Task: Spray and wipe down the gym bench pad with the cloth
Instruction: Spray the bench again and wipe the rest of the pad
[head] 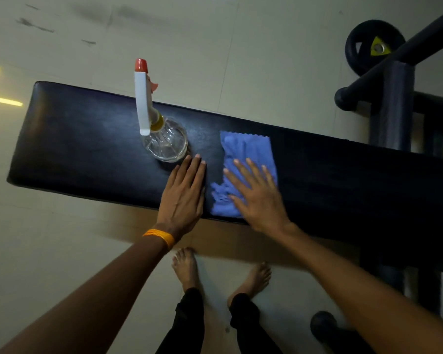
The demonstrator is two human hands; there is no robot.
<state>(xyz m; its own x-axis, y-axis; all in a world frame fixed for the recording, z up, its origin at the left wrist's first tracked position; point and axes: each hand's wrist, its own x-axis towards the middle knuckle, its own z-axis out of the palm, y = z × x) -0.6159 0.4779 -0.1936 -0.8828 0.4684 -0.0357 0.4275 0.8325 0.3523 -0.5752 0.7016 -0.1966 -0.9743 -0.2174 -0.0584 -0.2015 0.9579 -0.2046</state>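
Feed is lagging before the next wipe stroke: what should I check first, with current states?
1. The cloth lies flat under the right hand: ok.
2. The spray bottle stands upright on the bench pad: ok.
3. The left hand is off the cloth, flat on the pad: ok.
4. Leftward wipe path free: not ok, the left hand and bottle stand there.
5. Pad wet with spray: cannot tell.
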